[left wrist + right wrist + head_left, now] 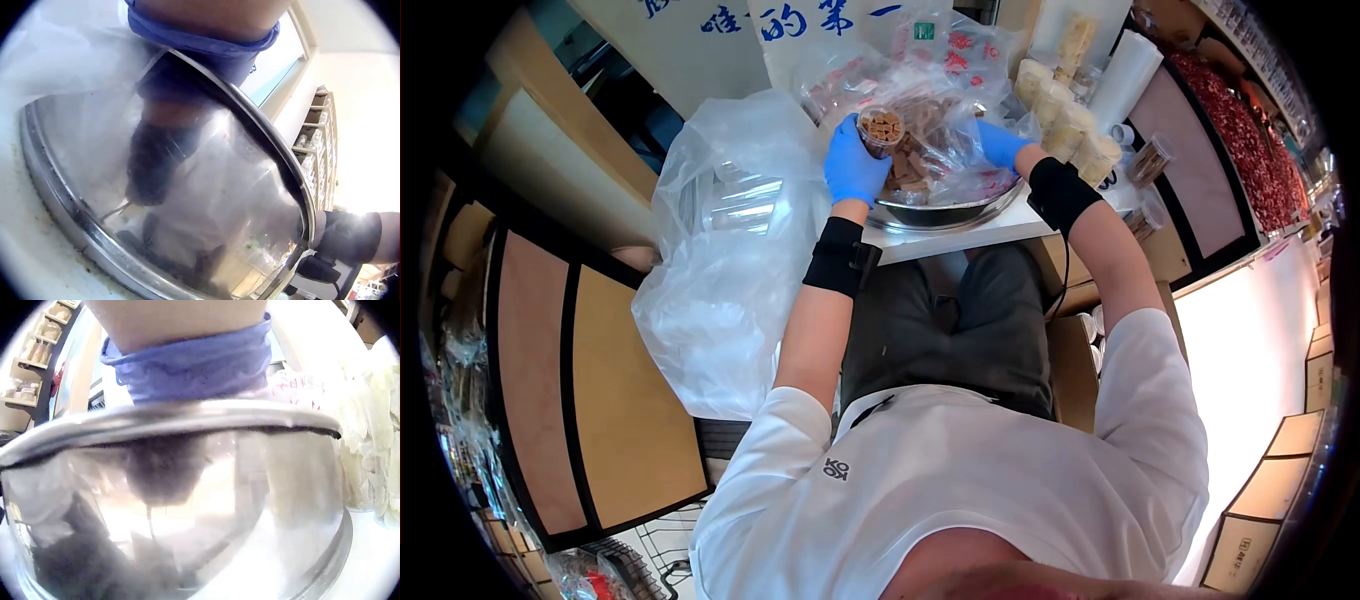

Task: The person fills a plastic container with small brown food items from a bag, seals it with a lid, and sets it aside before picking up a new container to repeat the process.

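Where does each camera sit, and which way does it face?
Head: on head, facing forward-down at bowl; left grip, right grip, shirt show.
Left wrist: on that wrist, facing bowl's outer wall; left glove cuff, right wristband show.
Right wrist: on that wrist, facing bowl's outer wall; right glove cuff shows.
Wrist views share the bowl.

1. Bowl [948,216]: shiny silver.
2. Pieces [908,178] inside it: brown.
3. Left hand [852,168], at the bowl's left: blue glove.
4. Right hand [1003,147], at its right: blue glove.
5. Tub [881,128], bowl's left: clear, tan contents.
6. Tabletop [897,243] beneath the bowl: white.
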Demonstrator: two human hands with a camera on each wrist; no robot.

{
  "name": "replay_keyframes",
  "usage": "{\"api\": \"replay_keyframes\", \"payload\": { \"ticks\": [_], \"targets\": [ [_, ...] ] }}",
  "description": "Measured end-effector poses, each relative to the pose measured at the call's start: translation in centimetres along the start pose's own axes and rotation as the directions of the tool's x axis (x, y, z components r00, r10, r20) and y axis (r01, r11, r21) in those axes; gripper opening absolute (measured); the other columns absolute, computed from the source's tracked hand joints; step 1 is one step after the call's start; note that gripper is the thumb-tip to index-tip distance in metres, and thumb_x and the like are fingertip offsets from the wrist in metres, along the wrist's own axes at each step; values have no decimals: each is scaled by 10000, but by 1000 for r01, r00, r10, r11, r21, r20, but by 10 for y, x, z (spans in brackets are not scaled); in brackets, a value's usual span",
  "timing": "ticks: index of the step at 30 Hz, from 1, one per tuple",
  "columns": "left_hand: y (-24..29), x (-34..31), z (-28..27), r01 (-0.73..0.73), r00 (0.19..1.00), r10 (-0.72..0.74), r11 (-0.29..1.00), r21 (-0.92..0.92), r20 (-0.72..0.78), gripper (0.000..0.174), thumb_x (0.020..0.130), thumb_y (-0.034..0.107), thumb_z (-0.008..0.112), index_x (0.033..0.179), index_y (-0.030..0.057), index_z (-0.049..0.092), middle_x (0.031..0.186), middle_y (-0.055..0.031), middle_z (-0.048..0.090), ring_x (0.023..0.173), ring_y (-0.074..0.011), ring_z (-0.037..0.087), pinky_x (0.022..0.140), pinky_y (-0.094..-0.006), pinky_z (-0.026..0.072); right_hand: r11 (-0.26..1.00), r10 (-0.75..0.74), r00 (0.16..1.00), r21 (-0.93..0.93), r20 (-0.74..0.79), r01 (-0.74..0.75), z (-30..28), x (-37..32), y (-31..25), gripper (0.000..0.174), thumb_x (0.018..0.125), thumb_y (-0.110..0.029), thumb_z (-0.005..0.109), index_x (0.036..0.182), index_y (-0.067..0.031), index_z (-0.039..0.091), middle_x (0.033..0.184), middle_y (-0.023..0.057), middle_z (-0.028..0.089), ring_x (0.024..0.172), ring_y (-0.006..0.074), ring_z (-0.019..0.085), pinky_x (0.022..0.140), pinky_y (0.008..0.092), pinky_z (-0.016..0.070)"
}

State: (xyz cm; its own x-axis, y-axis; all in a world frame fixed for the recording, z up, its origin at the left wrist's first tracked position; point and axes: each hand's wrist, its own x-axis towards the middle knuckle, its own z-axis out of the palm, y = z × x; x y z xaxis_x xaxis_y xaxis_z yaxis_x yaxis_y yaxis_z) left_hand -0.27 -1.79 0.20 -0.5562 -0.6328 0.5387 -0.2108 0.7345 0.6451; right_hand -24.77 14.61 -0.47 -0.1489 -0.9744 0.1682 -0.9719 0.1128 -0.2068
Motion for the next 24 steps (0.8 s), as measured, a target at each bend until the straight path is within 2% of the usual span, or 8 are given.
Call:
{"api": "replay_keyframes", "payload": {
  "ticks": [2,4,11,14,16,17,19,24],
  "targets": [
    [4,-1,-3,15,1000,-15,999,31,-3,782,602,177,854,1286,79,489,1227,-154,585,1133,-340,576,946,-407,492,1000,20,998,-22,63,-19,-12,-4,-14,341,814,-174,638,1116,-16,623,1073,242,656,974,394,637,848,421,508],
    [2,0,-1,11,1000,-11,999,37,12,783,606,178,852,1291,77,485,1231,-155,585,1137,-341,575,945,-408,492,987,40,971,-163,234,-2,-9,-5,-13,339,793,-205,658,1080,-26,648,1018,242,672,929,404,649,819,435,516],
    [6,2,-7,13,995,-19,998,62,101,779,631,193,843,1308,83,474,1247,-152,579,1138,-343,575,948,-412,490,967,211,971,-173,116,-189,-1,-27,-9,249,818,-174,591,973,-3,682,972,250,681,890,422,655,785,449,519],
    [4,1,-5,-21,997,16,998,52,80,772,636,200,843,1306,91,476,1239,-151,583,1129,-347,579,945,-420,491,961,272,961,-61,46,-269,-15,-36,-23,303,850,-240,634,1059,-25,672,1008,242,674,894,412,645,806,426,516],
    [6,-1,-7,-34,996,30,998,54,84,737,653,196,821,1301,91,485,1221,-157,591,1119,-345,583,932,-427,495,943,317,948,111,-17,-313,-25,-42,-32,300,849,-194,645,1104,-39,667,991,199,694,882,328,670,815,386,517],
    [7,-1,-8,-48,995,43,997,56,87,703,670,191,799,1295,91,493,1203,-163,600,1109,-343,588,919,-434,498,944,314,949,110,-17,-310,-29,-42,-35,300,849,-194,645,1104,-39,667,991,199,694,882,328,670,815,386,517],
    [5,-1,-8,-60,995,55,997,54,86,716,671,190,796,1309,90,487,1206,-161,599,1116,-341,585,925,-431,495,914,296,954,305,-47,-269,-34,-46,-33,342,846,-129,659,1179,-52,658,989,132,711,871,203,662,817,345,515],
    [3,-3,-7,-100,990,96,994,36,99,739,676,175,790,1338,87,473,1227,-156,589,1136,-341,574,950,-422,485,847,346,916,486,-201,-213,-44,-53,-22,383,842,-160,703,1213,-76,664,931,146,710,807,211,658,786,325,519]
  ]
}}
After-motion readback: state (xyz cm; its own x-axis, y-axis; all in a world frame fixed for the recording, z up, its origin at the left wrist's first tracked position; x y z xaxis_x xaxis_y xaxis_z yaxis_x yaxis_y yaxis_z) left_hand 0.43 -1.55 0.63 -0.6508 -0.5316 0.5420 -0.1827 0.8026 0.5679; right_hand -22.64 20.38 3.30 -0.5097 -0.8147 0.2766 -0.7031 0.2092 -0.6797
